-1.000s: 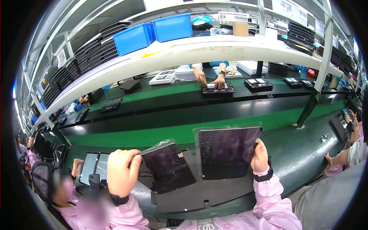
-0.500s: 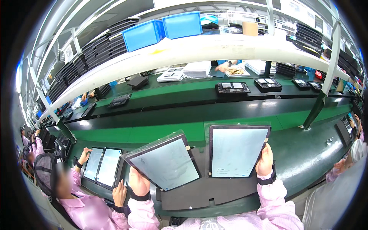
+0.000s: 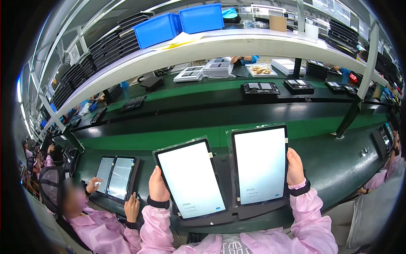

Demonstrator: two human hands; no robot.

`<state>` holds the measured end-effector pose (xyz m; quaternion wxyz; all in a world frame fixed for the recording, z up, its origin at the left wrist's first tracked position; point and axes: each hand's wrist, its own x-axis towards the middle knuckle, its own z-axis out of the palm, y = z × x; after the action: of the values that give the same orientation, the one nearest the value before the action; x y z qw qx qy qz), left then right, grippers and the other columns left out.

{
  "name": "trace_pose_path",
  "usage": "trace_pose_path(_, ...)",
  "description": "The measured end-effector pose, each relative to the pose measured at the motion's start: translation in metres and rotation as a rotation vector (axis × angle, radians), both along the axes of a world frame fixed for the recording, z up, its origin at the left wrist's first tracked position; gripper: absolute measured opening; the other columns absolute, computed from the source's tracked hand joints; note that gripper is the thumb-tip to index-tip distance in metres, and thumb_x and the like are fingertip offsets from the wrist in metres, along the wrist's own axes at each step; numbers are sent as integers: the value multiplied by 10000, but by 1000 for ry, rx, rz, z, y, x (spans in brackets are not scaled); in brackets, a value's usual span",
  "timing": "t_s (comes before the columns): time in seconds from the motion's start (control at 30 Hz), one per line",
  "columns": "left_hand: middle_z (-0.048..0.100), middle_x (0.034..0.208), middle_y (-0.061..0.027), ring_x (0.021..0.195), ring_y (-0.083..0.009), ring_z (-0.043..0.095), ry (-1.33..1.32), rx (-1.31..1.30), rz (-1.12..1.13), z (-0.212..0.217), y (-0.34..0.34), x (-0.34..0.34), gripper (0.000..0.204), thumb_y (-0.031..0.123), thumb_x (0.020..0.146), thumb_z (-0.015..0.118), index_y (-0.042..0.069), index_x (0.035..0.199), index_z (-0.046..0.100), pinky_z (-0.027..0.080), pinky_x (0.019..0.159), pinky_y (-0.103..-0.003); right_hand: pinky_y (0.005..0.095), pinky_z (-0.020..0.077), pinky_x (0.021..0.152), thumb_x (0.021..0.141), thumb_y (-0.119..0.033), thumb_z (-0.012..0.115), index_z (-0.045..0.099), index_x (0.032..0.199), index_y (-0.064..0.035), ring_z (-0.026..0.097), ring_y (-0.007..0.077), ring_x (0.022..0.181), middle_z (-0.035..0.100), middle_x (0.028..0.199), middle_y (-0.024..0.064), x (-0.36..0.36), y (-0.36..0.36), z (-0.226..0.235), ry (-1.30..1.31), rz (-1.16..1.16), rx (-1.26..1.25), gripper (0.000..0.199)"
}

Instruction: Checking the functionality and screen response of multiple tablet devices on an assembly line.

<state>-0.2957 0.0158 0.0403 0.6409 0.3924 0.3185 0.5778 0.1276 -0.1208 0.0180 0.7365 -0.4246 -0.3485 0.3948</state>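
In my left hand is a tablet with a lit white screen, gripped by its left edge and leaning a little to the left. Clear film sticks out past its top edge. My right hand grips a second tablet by its right edge; this one is nearly upright, its screen also lit, with film along its top and left side. Small pale tabs show on the rims of both. Beneath them lies a black foam tray, mostly covered by the tablets. Most fingers of both hands are hidden behind the tablets.
At my left a co-worker in pink handles two tablets in a black tray. Beyond the green bench runs a dark channel, with trayed devices on its far side. A white shelf with blue bins crosses above; a post stands right.
The left tablet has turned more upright and come nearer the right one. The right tablet has risen slightly, and both screens look brighter. The co-worker's far hand has moved onto a tablet screen.
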Motion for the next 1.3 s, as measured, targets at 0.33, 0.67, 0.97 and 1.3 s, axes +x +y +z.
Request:
trace_pose_path(0.33, 644, 1204, -124, 1059, -244, 634, 134, -306, -216, -62, 31, 2, 372, 249, 1062, 363, -4, 1215, 588, 499, 946, -401, 305, 498, 828, 1042, -190, 446, 649, 1101, 44, 640, 177, 927, 678, 1047, 98, 10, 29, -50, 66, 182, -356, 315)
trace_pose_path(0.67, 696, 993, -48, 1126, -261, 573, 1275, 814, 50, -30, 20, 8, 275, 8, 854, 507, 36, 1105, 616, 249, 1146, -568, 509, 302, 1109, 905, -327, 672, 453, 1372, 8, 494, 362, 1269, 570, 1276, 203, -39, 47, -6, -1233, 133, -35, 615)
trace_pose_path(0.97, 656, 1131, -67, 1252, -296, 515, 1362, 1069, -137, -20, 40, 50, 420, -59, 745, 497, 59, 1134, 606, 129, 1168, -657, 664, 66, 1158, 823, -517, 701, 450, 1351, 8, 456, 344, 1336, 561, 1311, 177, -18, 52, 8, -1530, 49, 15, 786)
trace_pose_path(1.3, 642, 1125, -38, 1288, -291, 497, 1260, 1074, -431, -10, -32, 53, 426, -39, 687, 509, 78, 1067, 660, 100, 1169, -682, 743, -40, 1103, 699, -676, 721, 483, 1318, -32, 461, 360, 1340, 554, 1319, 154, -7, -48, 8, -1472, 99, -13, 924)
